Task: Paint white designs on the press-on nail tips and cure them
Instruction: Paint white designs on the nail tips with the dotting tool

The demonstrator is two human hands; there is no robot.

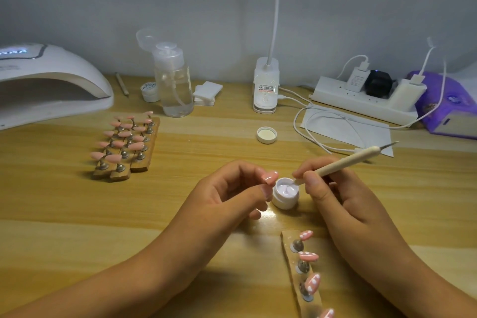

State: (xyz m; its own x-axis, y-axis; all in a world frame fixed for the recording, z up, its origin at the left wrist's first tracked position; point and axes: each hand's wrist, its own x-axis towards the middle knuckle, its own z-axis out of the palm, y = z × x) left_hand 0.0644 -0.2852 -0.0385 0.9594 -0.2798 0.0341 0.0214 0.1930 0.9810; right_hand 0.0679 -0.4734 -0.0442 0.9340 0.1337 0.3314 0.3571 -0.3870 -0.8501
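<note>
While our left hand (232,193) pinches a plain pink almond-shaped press-on nail tip (269,177) between thumb and forefinger mid-scene, our right hand (333,196) grips a pale wooden dotting tool (346,161), its end dipped in a small round white gel jar (286,195). Near right, a wooden strip (290,266) carries white-dotted pink tips (308,256); a white domed curing lamp (46,85) sits far left.

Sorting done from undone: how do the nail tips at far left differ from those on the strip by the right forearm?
The far-left tips are plain pink; the near-strip tips carry white marks. The far-left tips fill three strips side by side; the near-strip tips sit on one. Both sets are pink and stand on small metal holders.
</note>
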